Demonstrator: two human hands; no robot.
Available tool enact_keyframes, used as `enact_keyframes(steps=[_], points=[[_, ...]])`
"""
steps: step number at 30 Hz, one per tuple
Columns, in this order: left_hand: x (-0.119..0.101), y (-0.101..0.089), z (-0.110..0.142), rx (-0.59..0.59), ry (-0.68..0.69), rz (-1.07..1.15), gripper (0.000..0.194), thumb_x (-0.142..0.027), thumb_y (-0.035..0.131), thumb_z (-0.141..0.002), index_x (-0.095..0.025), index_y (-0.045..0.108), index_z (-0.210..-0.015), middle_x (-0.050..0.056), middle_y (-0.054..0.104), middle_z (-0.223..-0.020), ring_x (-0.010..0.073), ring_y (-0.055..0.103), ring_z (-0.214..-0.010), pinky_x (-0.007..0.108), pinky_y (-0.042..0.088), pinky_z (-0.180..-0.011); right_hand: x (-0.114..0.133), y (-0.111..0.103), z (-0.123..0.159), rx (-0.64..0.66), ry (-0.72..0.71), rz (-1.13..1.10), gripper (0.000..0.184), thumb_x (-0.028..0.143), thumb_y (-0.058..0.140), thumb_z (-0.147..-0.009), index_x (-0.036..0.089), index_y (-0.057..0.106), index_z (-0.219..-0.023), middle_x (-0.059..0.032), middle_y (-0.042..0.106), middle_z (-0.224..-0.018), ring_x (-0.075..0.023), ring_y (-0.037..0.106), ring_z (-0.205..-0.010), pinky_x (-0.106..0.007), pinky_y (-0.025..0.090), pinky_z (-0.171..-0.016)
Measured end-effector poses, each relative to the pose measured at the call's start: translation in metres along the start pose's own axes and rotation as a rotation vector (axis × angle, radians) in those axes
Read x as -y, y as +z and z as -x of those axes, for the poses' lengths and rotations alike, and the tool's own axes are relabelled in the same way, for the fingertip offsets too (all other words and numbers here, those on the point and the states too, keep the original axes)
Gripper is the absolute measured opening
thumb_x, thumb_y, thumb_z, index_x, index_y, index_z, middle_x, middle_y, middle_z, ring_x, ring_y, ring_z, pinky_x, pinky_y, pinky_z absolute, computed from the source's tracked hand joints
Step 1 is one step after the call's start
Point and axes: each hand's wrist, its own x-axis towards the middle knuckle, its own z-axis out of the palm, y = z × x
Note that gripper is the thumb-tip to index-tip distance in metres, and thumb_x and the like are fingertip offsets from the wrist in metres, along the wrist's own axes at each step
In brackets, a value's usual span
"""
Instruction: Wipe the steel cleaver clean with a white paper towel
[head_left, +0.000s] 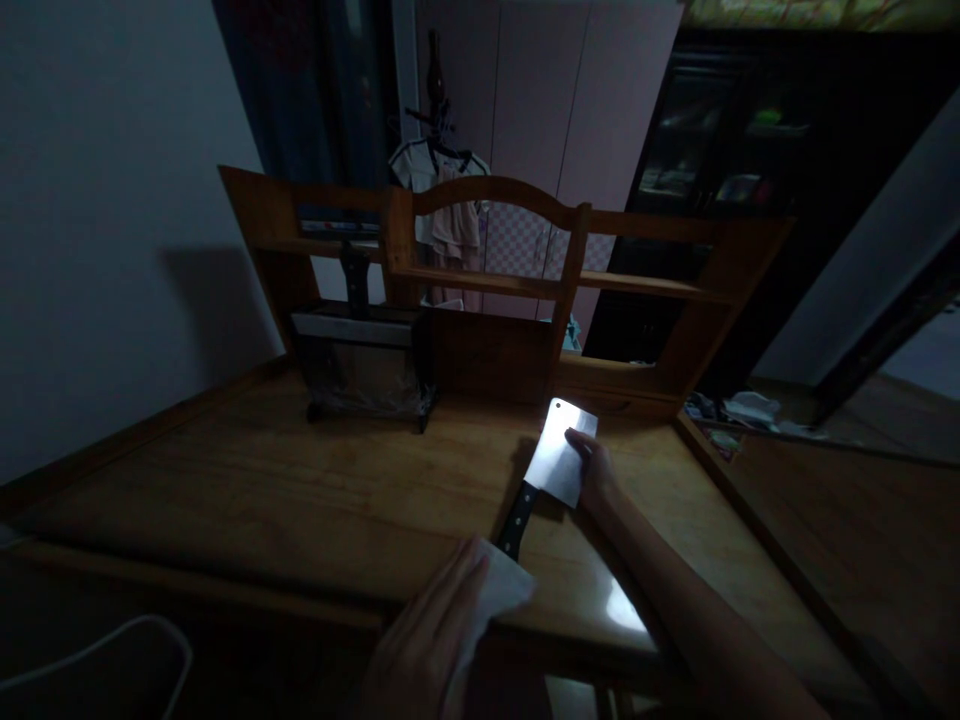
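A cleaver (pixel 558 452) with a bright steel blade and a black riveted handle is held over the desk, tilted, its handle pointing down toward me. My right hand (pixel 596 478) grips the blade at its right edge, thumb on the flat face. Closed around a white cloth or tissue (pixel 504 585), my left hand (pixel 439 630) is at the butt of the black handle. The white piece is at the handle's end; whether it touches there I cannot tell. Part of the left fingers is hidden behind the white piece.
On the wooden desk (pixel 360 490), a knife block (pixel 360 365) stands at the back left with another black handle rising from it. A wooden shelf (pixel 495 285) runs along the back edge. A wall (pixel 112 250) bounds the left side. Clothes (pixel 450 200) hang beyond the shelf.
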Motion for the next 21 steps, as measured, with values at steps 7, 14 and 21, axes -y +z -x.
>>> enact_keyframes(steps=[7, 14, 21], points=[[0.025, -0.02, -0.017, -0.26, -0.548, 0.236, 0.036, -0.032, 0.038, -0.096, -0.017, 0.057, -0.123, 0.008, 0.067, -0.118, 0.0226, 0.062, -0.111, 0.029, 0.055, -0.086, 0.001, 0.001, 0.001, -0.009, 0.029, -0.009, 0.023, 0.023, 0.058, -0.076, 0.011, 0.07, -0.091, -0.007, 0.072, -0.062, -0.0208, 0.065, -0.051, -0.033, 0.056, -0.054], [0.017, -0.022, -0.048, 0.042, -0.367, 0.276, 0.033, -0.036, 0.044, -0.094, -0.025, 0.059, -0.121, 0.005, 0.068, -0.116, 0.0195, 0.066, -0.101, 0.029, 0.053, -0.086, 0.002, 0.003, 0.003, 0.025, 0.026, -0.035, 0.026, 0.022, 0.057, -0.077, 0.011, 0.069, -0.096, -0.0082, 0.074, -0.07, -0.0224, 0.068, -0.058, -0.035, 0.058, -0.06], [0.004, -0.01, -0.049, 0.259, -0.061, 0.024, 0.049, -0.033, 0.049, -0.092, -0.025, 0.041, -0.14, 0.006, 0.07, -0.102, 0.0229, 0.066, -0.092, 0.043, 0.048, -0.091, 0.0, -0.001, -0.001, 0.025, 0.014, -0.021, 0.027, 0.023, 0.057, -0.077, 0.01, 0.069, -0.097, -0.0084, 0.074, -0.071, -0.0214, 0.068, -0.057, -0.032, 0.057, -0.058]])
